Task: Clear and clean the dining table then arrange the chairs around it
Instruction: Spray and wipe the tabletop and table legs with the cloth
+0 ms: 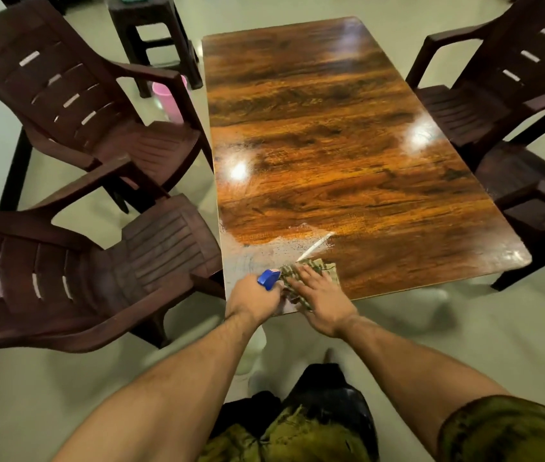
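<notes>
Warm dim light, glare spots on table (331,145), fisheye-bent edges.

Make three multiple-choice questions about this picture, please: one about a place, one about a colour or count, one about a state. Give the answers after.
1. Where is the checked cloth?
A. On the near end of the table
B. On a chair seat
C. On the floor

2. What colour is the head of the spray bottle?
A. Red
B. Blue
C. White

3. What state is the table top in?
A. Covered with plates
B. Dry all over
C. Wet and foamy at the near end, bare and shiny further away

Answers:
1. A: the right hand presses the cloth flat on the table near the person's edge.
2. B: a blue head shows above the left hand, which is closed around the bottle.
3. C: a pale foamy patch lies beside the cloth, and no dishes are on the wood.
</notes>
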